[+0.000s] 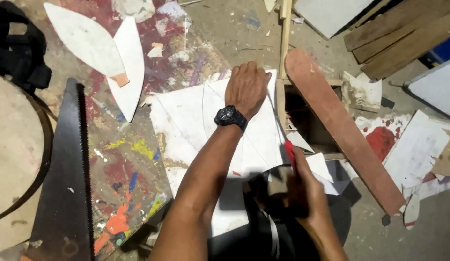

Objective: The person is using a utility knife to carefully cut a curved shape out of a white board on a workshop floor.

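The left hand (246, 89) lay flat, fingers spread, pressing down on a white sheet (196, 125) marked with curved pencil lines. The sheet rested on a paint-splashed board (128, 164) on the floor, and a black watch (230, 117) sat on that wrist. The right hand (304, 193) was closed around a red-handled knife (287, 147), whose thin blade ran up toward twelve o'clock along the sheet's right edge, just beside the left fingertips.

Two leaf-shaped white pieces (104, 53) lay at ten o'clock from the sheet, so some shapes seemed already cut out. The cut in hand looked partly made; how far the blade had travelled could not be told. Several drawn curves on the sheet were still uncut.

A hand saw (65, 179) lay at eight o'clock, teeth toward the board. A long reddish plank (341, 130) slanted at three o'clock, with white offcuts (413, 150) beyond it.
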